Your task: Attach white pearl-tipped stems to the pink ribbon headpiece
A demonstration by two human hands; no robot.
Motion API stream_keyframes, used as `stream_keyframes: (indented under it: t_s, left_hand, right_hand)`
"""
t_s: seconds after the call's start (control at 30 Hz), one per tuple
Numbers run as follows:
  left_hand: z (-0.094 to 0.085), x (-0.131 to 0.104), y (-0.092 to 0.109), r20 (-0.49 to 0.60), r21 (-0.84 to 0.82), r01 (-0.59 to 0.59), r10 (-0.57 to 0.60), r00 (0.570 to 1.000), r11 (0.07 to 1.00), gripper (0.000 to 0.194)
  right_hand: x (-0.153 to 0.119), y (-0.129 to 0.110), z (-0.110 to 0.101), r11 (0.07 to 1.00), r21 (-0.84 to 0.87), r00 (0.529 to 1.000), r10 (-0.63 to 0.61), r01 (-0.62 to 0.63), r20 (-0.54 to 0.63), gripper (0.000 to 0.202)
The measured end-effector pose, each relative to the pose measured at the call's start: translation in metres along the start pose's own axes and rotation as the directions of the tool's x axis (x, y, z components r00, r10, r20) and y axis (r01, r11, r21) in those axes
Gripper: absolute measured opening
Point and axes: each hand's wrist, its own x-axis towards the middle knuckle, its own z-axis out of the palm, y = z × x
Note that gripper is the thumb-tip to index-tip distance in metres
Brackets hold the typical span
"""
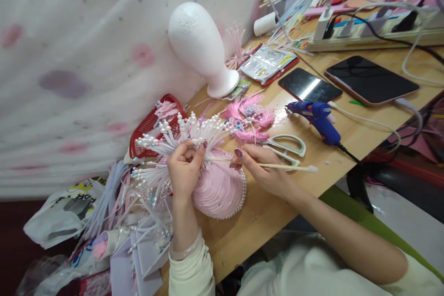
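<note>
- Left hand (185,169): fingers closed in a pinch among the beaded stems (189,125); which stem exactly, can't tell from here.
- Right hand (265,171): fingers grasping a thin stick (287,166) partway along, one end pointing at the base of the stems.
- Pink dome (218,192) with a pearl edge sits below the hands on the tabletop (249,229), stems fanning out on its far side.
- Doing it well, I'd say: steady the pinch, guide the stick with light pressure, don't snag neighbouring beads.
- Small strokes look safest; a hard shove could bend stems or mark the dome.
- Mind the scissors (301,144), just beyond the right hand, and the glue gun (317,118) past them.
</note>
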Motion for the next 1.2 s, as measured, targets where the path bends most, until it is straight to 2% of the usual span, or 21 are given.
stream_keyframes:
  t_s: [0.1,0.2,0.3,0.43,0.53,0.67,0.8,0.93,1.07,1.2]
  left_hand:
    - [0.000,0.000,0.001,0.012,0.007,-0.017,0.017,1.000,1.000,0.019]
    - [0.000,0.000,0.002,0.021,0.016,-0.036,0.035,0.999,0.999,0.019]
    - [0.001,0.000,0.003,0.019,0.011,-0.041,0.041,0.999,0.999,0.018]
    - [0.001,0.000,0.003,0.020,0.001,-0.040,0.040,0.999,0.999,0.017]
    - [0.001,0.000,0.002,0.027,0.004,-0.045,0.045,0.999,0.999,0.016]
    - [0.000,0.000,0.001,0.032,-0.001,-0.042,0.042,0.999,0.999,0.016]
    - [0.000,-0.001,0.001,0.035,-0.001,-0.045,0.045,0.998,0.999,0.018]
    - [-0.001,-0.002,0.000,0.058,-0.002,-0.040,0.040,0.998,0.999,0.017]
    - [-0.002,-0.001,-0.001,0.084,-0.005,-0.022,0.023,0.996,1.000,0.016]
    - [-0.001,0.000,-0.002,0.077,-0.020,-0.028,0.030,0.997,0.999,0.015]
  right_hand:
    - [0.000,-0.002,-0.001,1.000,0.003,0.998,-0.027,0.027,-0.060,0.039]
    - [0.000,-0.004,-0.003,0.998,-0.034,0.999,-0.049,0.049,0.011,0.038]
    - [-0.001,-0.006,-0.004,0.998,-0.033,0.996,-0.063,0.061,-0.065,0.038]
    - [-0.002,-0.007,-0.007,0.996,-0.055,0.997,-0.073,0.074,0.034,0.037]
    - [-0.003,-0.008,-0.009,0.994,-0.079,0.997,-0.077,0.077,0.003,0.037]
    - [-0.002,-0.011,-0.012,0.983,-0.166,0.988,-0.057,0.081,0.141,0.035]
    - [0.003,-0.017,-0.013,0.981,-0.150,0.990,-0.106,0.120,0.095,0.038]
    - [0.012,-0.028,-0.015,0.953,-0.267,0.970,-0.080,0.142,0.229,0.038]
    - [0.017,-0.037,-0.019,0.930,-0.280,0.935,-0.143,0.240,0.324,0.033]
    - [0.014,-0.035,-0.021,0.931,-0.310,0.947,-0.093,0.191,0.306,0.033]
